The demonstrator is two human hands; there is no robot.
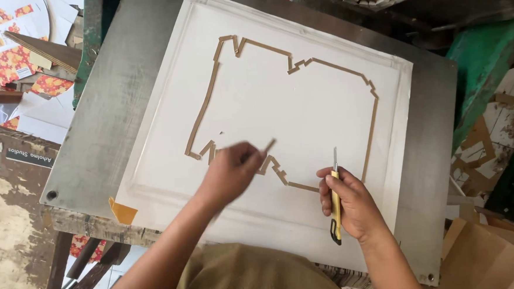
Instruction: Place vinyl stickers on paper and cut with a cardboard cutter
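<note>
Left hand (229,172) pinched shut on a short brown strip (269,144), held just above the white board (302,113) at the lower edge of the brown strip outline (208,100), free end slanting up and to the right. Right hand (354,207) wrapped closed around a yellow utility knife (335,202), long axis nearly upright in the view, blade tip pointing away from the body toward the outline's lower run just beyond it (right grip nearer that run, left nearer the zigzag corner). Board flat on the grey metal tabletop (120,99).
</note>
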